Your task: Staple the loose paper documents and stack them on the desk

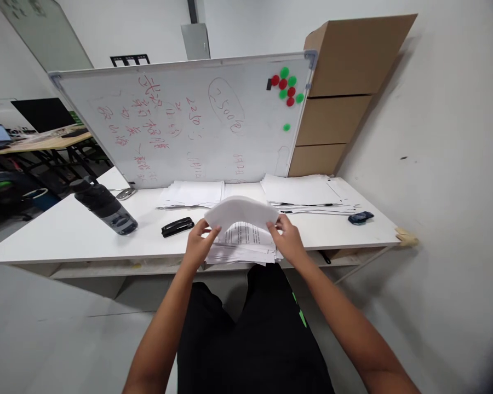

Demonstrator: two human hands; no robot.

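Note:
A white sheet of paper (240, 208) bows upward between my two hands; whether it is one sheet or more I cannot tell. My left hand (200, 241) pinches its left edge with thumb and fingers, and my right hand (286, 236) grips the right edge the same way. Below the raised paper lies a stack of printed sheets (242, 253), uneven at its edges, at the front of the desk. Lines of text show on the page under the arch. A black stapler (178, 227) rests just left of my left hand.
A dark bottle (107, 208) stands at the left of the white desk (74, 235). Behind are a left paper pile (195, 192) and a right paper pile (299, 190), before a whiteboard (168, 120). Cardboard boxes (332, 120) rise at right. A small dark packet (360, 218) lies near the right edge.

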